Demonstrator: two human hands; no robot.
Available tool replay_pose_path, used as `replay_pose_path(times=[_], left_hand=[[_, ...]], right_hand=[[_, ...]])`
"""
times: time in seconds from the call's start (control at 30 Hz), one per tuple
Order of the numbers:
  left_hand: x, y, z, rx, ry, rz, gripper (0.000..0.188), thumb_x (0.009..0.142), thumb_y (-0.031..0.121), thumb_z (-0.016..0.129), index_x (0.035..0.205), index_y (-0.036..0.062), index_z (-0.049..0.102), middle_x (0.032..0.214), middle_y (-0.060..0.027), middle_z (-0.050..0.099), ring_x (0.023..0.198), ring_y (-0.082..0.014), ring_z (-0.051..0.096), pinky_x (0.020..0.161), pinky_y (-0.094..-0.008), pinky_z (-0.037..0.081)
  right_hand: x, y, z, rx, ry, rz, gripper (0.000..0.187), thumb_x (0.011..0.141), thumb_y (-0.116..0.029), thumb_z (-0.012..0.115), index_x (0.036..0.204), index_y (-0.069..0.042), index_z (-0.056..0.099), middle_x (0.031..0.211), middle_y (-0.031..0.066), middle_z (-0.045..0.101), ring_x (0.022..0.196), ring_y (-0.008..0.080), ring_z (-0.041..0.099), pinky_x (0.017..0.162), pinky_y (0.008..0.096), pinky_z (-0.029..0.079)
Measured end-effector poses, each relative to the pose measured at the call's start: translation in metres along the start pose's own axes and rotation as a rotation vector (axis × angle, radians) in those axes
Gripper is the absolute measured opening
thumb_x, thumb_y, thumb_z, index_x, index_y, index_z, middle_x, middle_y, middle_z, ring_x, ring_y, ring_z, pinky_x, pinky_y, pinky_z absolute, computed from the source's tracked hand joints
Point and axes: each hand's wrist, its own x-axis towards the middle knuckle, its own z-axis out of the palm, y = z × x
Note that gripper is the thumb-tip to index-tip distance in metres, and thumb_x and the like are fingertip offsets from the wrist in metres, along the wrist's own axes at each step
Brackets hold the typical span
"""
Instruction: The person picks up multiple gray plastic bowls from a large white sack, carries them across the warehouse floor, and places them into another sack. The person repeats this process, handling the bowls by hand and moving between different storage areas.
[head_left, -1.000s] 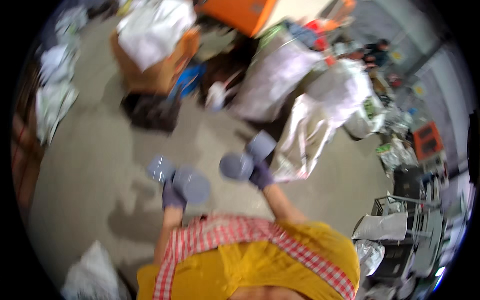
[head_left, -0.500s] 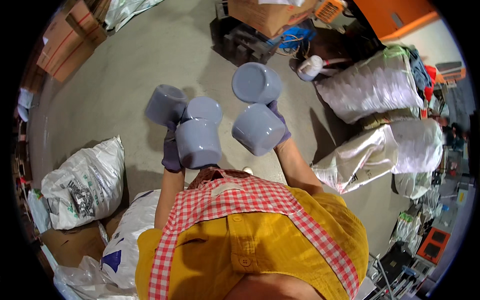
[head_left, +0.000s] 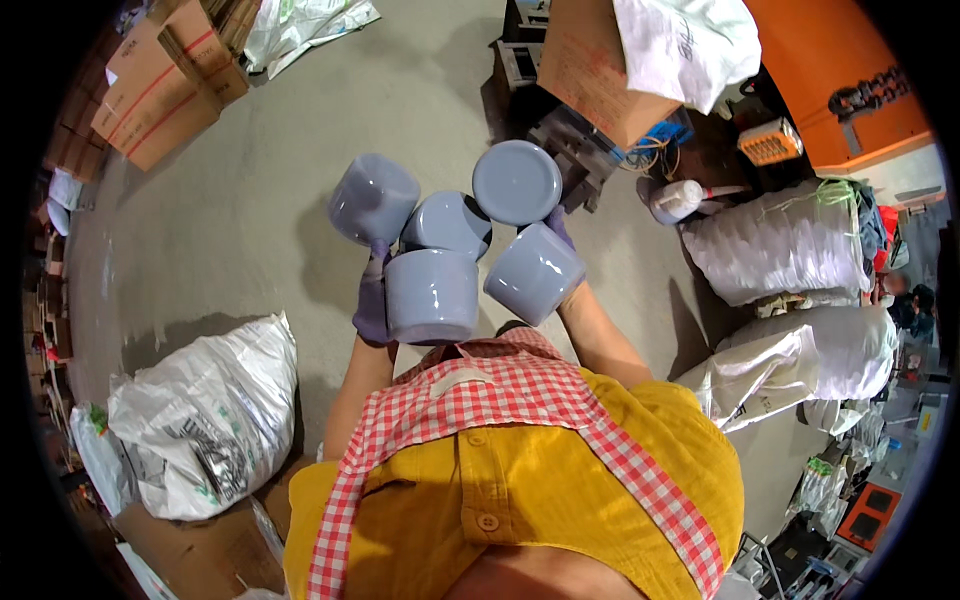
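Note:
My left hand, in a purple glove, is closed on a group of glossy grey-blue cup-shaped containers: one at the upper left, one in the middle and one nearest my body. My right hand, gloved too and mostly hidden, grips a tilted grey-blue container. Beyond that, a further container shows its flat round face and appears held in the same hand. All of them are in the air in front of my checked apron. The two groups nearly touch at the middle; the fingers are largely covered.
White sacks stand on the left and right. Ahead to the right are a cardboard box with a white bag over it, dark metal parts, an orange machine and a white jug. Cartons lean at the far left.
Both hands have come closer together, bringing the two container groups almost into contact. My view has shifted over the floor, with the left sacks and the cardboard box lower in the picture.

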Motion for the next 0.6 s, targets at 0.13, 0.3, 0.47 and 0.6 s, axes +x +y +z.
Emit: replay_pose_path(times=[0.13, 0.3, 0.47, 0.6], left_hand=[[0.04, 0.049, 0.016, -0.038, -0.079, 0.099, 0.052, 0.088, 0.048, 0.041, 0.11, 0.0018, 0.052, 0.09, -0.0092, 0.061, 0.075, -0.0188, 0.061, 0.067, -0.0331, 0.053], [0.132, 0.106, -0.001, -0.08, -0.037, 0.144, 0.048, 0.089, 0.044, 0.043, 0.107, 0.0014, 0.053, 0.088, -0.0096, 0.062, 0.075, -0.0183, 0.062, 0.064, -0.0332, 0.053], [0.228, 0.208, 0.025, 0.041, -0.054, 0.147, 0.051, 0.088, 0.045, 0.045, 0.116, 0.0017, 0.048, 0.094, -0.0117, 0.061, 0.081, -0.0213, 0.062, 0.07, -0.0346, 0.053], [0.287, 0.301, 0.027, 0.109, 0.12, 0.467, 0.046, 0.09, 0.038, 0.043, 0.124, 0.0068, 0.043, 0.115, -0.0119, 0.053, 0.099, -0.0263, 0.056, 0.085, -0.0408, 0.047]], right_hand=[[0.07, -0.018, -0.005, -0.043, 0.018, -0.007, 0.049, 0.085, -0.058, 0.037, 0.09, -0.014, 0.057, 0.071, 0.0023, 0.059, 0.067, 0.0175, 0.058, 0.063, 0.0319, 0.049], [0.168, -0.052, -0.017, 0.121, -0.082, 0.071, 0.051, 0.085, -0.059, 0.037, 0.093, -0.013, 0.057, 0.076, 0.0035, 0.061, 0.07, 0.0217, 0.059, 0.068, 0.0355, 0.049], [0.326, -0.1, -0.033, 0.272, -0.642, 0.125, 0.065, 0.083, -0.062, 0.036, 0.12, -0.01, 0.046, 0.115, 0.0098, 0.054, 0.104, 0.0268, 0.052, 0.091, 0.0414, 0.041], [0.446, -0.13, -0.001, 0.059, 0.1, 0.071, 0.063, 0.087, -0.057, 0.03, 0.125, -0.009, 0.04, 0.12, 0.009, 0.052, 0.112, 0.0252, 0.048, 0.096, 0.0386, 0.038]])
